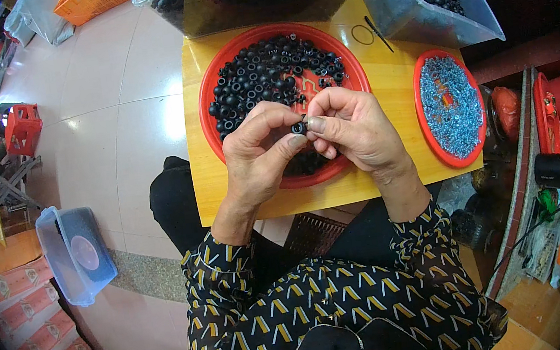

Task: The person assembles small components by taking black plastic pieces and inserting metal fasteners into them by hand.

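Observation:
Over the near part of a round red tray [209, 124], my two hands meet at the fingertips. My left hand [256, 153] is closed in a pinch on a small black ring-shaped part [299, 128] whose round hole faces up. My right hand [362, 130] is pinched right beside that part; whatever its fingertips hold is too small to name. A heap of similar black parts [260, 72] fills much of the tray, and some red bottom shows through. To the right, a smaller red tray [426, 132] holds many tiny clear bluish pieces [452, 105].
The trays stand on a yellow wooden table [210, 201]. Behind are a clear bin [260, 13] and a translucent bin [465, 30], both with black parts. A black stick-like tool [379, 33] and a thin loop [362, 34] lie nearby. A clear tub [76, 254] is at left.

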A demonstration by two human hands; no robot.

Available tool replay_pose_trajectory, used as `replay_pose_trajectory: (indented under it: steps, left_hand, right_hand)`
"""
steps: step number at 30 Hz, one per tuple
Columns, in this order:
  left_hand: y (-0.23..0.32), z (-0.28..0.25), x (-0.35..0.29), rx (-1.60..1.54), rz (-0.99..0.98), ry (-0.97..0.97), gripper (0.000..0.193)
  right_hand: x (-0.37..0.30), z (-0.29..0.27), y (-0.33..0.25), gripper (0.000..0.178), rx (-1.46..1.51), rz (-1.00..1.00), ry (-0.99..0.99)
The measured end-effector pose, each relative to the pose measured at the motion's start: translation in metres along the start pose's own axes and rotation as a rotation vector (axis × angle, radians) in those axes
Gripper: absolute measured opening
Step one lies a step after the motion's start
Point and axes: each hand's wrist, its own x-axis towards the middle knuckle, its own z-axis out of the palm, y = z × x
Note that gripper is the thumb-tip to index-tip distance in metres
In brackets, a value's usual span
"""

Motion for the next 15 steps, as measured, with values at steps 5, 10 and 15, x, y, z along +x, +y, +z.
replay_pose_trajectory:
  steps: [5,10,15]
  left_hand:
    - [0.007,-0.003,0.001,0.148,0.033,-0.049,0.02]
    - [0.012,-0.003,0.004,0.221,0.087,-0.117,0.02]
    - [0.011,-0.002,0.005,0.255,0.123,-0.136,0.02]
  right_hand:
    - [0.003,-0.004,0.002,0.016,0.077,0.101,-0.133]
    - [0.002,-0.009,0.003,0.017,0.173,0.181,-0.271]
    - [0.001,-0.007,0.007,0.016,0.153,0.156,-0.254]
